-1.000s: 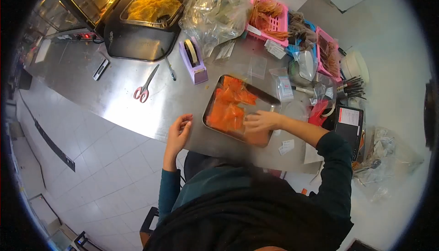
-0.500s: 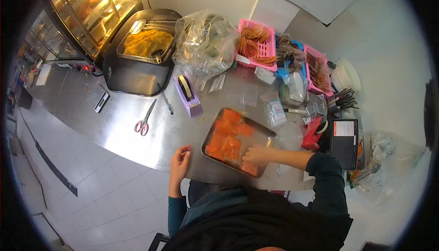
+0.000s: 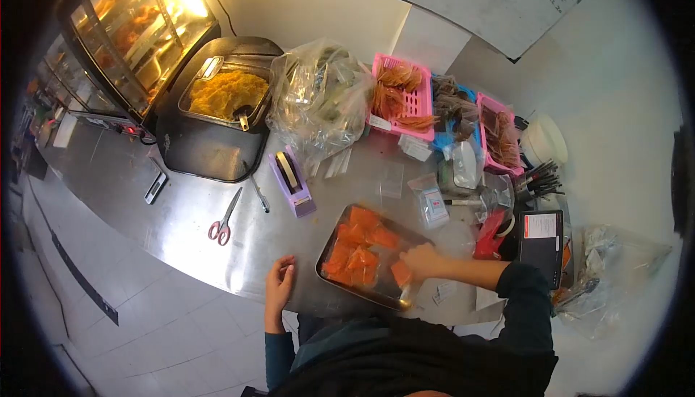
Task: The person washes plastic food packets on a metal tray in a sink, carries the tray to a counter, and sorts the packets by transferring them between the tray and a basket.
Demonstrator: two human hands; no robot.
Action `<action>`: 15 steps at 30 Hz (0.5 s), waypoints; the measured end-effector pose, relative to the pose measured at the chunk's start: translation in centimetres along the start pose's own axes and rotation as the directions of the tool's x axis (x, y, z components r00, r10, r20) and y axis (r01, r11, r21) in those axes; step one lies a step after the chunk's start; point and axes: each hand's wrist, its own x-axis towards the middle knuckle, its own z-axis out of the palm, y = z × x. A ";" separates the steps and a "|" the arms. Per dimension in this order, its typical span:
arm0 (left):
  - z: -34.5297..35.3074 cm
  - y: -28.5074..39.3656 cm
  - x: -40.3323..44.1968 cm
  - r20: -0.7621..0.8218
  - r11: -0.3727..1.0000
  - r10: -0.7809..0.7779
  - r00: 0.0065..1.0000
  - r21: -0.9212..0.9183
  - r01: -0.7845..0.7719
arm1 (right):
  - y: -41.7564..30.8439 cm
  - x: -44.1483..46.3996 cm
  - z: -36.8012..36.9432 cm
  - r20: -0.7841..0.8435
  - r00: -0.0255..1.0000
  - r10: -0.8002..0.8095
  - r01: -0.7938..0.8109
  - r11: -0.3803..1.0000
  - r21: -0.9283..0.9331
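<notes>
A metal tray [image 3: 413, 234] stands at the near side of the table, with several small clear packets of orange filling [image 3: 355, 259] heaped on its left half. Over the tray's right part, my right hand [image 3: 423, 261] is closed on one orange packet [image 3: 401, 274], which hangs from the fingers near the tray's front right corner. Whether the packet touches the tray I cannot tell. My left hand [image 3: 279, 281] rests by the table edge, left of the tray, holding nothing, with thumb and fingers apart.
Scissors [image 3: 221, 225], a pen [image 3: 259, 194] and a purple tape dispenser [image 3: 292, 181] lie left of the tray. Behind are a pan of yellow food [image 3: 228, 94], a big plastic bag [image 3: 318, 100] and pink baskets [image 3: 382, 128] of packets. A black device [image 3: 541, 252] stands right.
My right hand has lifted an orange packet off the right part of the tray. The whole scene sits lower in view as my head tilts up. My left hand keeps its place by the edge.
</notes>
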 end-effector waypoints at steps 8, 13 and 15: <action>-0.4 -0.7 0.6 -0.035 0.999 -0.037 0.999 -0.009 0.037 | 4.1 0.6 -4.9 0.387 0.880 -0.275 0.071 0.882 0.466; -1.4 -1.1 0.8 -0.052 0.999 -0.034 0.998 0.013 0.034 | 13.5 0.7 -12.2 0.091 0.965 -0.247 0.030 0.445 0.895; -1.7 -1.4 0.8 -0.076 0.997 -0.043 0.996 0.053 0.047 | 16.8 1.6 -17.2 0.056 0.997 0.052 -0.075 0.579 0.812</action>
